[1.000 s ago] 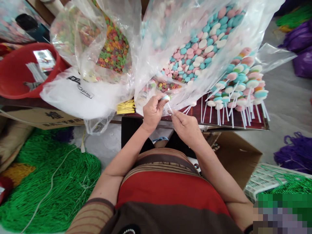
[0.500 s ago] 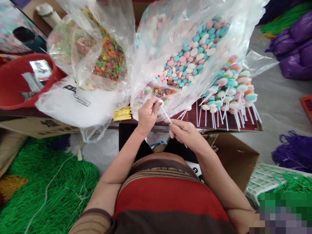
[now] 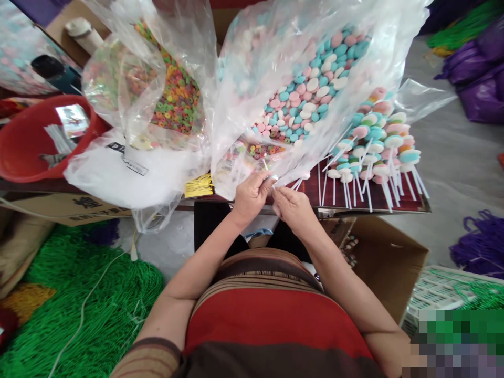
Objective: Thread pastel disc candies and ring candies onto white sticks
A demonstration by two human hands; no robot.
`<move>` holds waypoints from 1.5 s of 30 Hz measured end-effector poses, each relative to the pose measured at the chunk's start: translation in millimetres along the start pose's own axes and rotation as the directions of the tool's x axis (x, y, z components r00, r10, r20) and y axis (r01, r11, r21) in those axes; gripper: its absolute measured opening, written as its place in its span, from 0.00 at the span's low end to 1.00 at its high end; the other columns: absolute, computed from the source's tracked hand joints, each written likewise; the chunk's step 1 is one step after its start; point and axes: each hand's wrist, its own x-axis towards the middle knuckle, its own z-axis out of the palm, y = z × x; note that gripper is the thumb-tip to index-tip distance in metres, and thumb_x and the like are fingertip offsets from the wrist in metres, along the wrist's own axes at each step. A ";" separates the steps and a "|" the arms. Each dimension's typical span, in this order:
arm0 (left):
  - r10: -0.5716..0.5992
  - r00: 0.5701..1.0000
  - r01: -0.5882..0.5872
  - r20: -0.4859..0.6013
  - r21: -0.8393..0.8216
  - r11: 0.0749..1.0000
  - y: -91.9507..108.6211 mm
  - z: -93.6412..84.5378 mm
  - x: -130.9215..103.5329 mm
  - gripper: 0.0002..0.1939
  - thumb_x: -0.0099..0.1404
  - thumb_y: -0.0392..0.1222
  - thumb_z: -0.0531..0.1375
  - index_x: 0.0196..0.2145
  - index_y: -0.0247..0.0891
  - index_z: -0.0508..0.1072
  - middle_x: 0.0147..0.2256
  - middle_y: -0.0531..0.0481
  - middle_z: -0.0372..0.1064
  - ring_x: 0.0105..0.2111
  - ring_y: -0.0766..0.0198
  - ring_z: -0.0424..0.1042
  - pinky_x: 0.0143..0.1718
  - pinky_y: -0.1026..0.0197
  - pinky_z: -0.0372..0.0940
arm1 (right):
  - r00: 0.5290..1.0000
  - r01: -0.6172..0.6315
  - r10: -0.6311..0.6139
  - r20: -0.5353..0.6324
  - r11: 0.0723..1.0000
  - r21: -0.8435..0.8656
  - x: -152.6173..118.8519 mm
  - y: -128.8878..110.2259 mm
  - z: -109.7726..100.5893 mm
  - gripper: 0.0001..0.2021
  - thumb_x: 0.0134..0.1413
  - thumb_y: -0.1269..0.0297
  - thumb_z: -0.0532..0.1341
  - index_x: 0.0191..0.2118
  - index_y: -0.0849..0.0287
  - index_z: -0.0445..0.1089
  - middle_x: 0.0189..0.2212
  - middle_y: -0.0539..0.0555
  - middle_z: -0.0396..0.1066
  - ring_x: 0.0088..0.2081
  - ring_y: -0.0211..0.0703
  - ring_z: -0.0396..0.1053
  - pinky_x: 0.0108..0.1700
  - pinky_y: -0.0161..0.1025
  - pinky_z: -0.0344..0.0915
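My left hand (image 3: 250, 194) and my right hand (image 3: 290, 206) meet fingertip to fingertip at the front edge of a low dark red table (image 3: 397, 202). Between them they pinch a thin white stick (image 3: 271, 177) with a small candy at its tip; most of the stick is hidden by my fingers. Just beyond my hands, a clear plastic bag holds pink, blue and white candy discs (image 3: 311, 100). A pile of finished candy sticks (image 3: 374, 149) lies to the right on the table.
A second clear bag of small coloured candy rings (image 3: 173, 100) stands at the left, beside a red basin (image 3: 23, 152). Yellow twist ties (image 3: 199, 185) lie by the bags. Green netting (image 3: 86, 310) covers the floor at left; an open cardboard box (image 3: 386, 257) sits at right.
My hands have drawn together: the stick that stretched between them half a second ago is now almost wholly covered by my fingers. The view has shifted slightly.
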 end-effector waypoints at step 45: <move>-0.198 0.928 -0.084 0.315 0.696 0.713 -36.7 -6.9 96.9 0.15 0.71 0.34 0.53 0.45 0.40 0.80 0.53 0.38 0.75 0.56 0.46 0.71 0.60 0.46 0.64 | 0.978 0.048 -0.002 -0.208 0.976 0.214 -9.7 26.4 -25.5 0.21 0.60 0.41 0.65 0.36 0.57 0.74 0.16 0.42 0.55 0.19 0.33 0.48 0.22 0.35 0.43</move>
